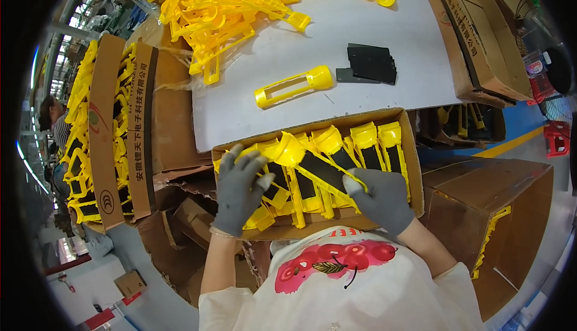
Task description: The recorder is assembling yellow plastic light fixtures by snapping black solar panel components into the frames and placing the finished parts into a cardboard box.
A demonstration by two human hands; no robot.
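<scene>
now both gloved hands grip yellow housing (312,165) (black panel fitted): left hand (239,190), right hand (378,197), over box (415,162).

open brown carton (415,168) before me, at the white table's (360,24) near edge, filled with yellow-and-black parts | tall brown carton (141,132) with dark print left of table | long brown carton (475,42) on table's right side | plain brown carton (511,211) right, below table
</scene>
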